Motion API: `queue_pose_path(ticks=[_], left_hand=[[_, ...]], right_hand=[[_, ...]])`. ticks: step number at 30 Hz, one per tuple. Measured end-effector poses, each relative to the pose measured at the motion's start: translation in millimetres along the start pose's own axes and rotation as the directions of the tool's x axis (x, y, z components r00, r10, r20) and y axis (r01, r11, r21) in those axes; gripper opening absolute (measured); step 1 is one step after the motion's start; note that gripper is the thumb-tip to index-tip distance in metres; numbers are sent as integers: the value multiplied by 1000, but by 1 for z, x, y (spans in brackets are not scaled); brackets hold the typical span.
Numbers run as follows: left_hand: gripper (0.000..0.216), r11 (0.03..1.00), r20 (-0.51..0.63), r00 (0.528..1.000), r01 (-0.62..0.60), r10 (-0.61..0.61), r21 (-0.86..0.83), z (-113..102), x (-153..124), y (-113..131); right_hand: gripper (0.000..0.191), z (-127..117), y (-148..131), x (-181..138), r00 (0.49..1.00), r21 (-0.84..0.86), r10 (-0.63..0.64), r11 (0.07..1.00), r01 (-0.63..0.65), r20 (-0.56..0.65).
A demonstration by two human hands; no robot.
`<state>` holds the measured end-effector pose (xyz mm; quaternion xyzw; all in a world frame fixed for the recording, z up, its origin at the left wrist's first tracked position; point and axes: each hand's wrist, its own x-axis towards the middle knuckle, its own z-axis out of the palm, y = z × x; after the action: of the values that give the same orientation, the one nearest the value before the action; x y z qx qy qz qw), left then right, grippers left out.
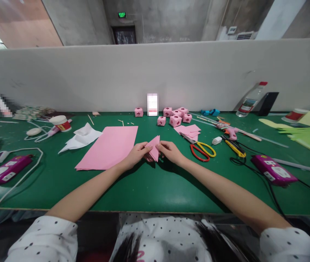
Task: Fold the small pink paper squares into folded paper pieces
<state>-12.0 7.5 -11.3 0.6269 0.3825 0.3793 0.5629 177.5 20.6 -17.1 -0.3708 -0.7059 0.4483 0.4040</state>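
Observation:
Between my two hands, just above the green table (pixel 144 193), is a piece of folded pink paper (pixel 155 148) with pointed, layered edges. My left hand (pixel 140 154) pinches its left side, thumb on top. At its right edge, the fingertips of my right hand (pixel 170 151) are closed on it. A larger pink sheet (pixel 111 145) lies flat to the left of my left hand. Beyond my right hand are small pink paper pieces (pixel 189 131) and scissors (pixel 202 151) with red and yellow handles. Several folded pink paper cubes (pixel 175 120) stand farther back.
A lit phone (pixel 152 104) leans against the partition (pixel 103 76). At left are a crumpled white tissue (pixel 82 137), a paper cup (pixel 60 123) and a purple power strip (pixel 9 169). At right are a yellow cutter (pixel 235 148), a pink glue gun (pixel 231 131), another purple power strip (pixel 273 170) and a bottle (pixel 251 100).

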Motion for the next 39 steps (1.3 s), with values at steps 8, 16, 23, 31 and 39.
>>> queue_pose_path(ticks=[8, 16, 23, 31, 39], left_hand=[[43, 996, -4, 999, -49, 49, 74, 14, -1, -14], [42, 998, 26, 999, -23, 21, 65, 18, -6, -3], [36, 994, -108, 994, -16, 4, -109, 3, -4, 7], [37, 987, -210, 977, -7, -27, -160, -2, -3, 10], [40, 987, -210, 977, -68, 37, -146, -8, 2, 16]], right_hand=[[54, 15, -2, -9, 990, -219, -80, 974, 52, -120], [47, 12, -9, -10, 986, -214, -104, 974, 75, -129], [51, 22, -8, -14, 988, -226, -100, 966, 124, 115], [49, 15, -9, -11, 984, -178, -85, 978, 113, 158], [48, 13, -13, -10, 986, -32, -12, 999, 18, 169]])
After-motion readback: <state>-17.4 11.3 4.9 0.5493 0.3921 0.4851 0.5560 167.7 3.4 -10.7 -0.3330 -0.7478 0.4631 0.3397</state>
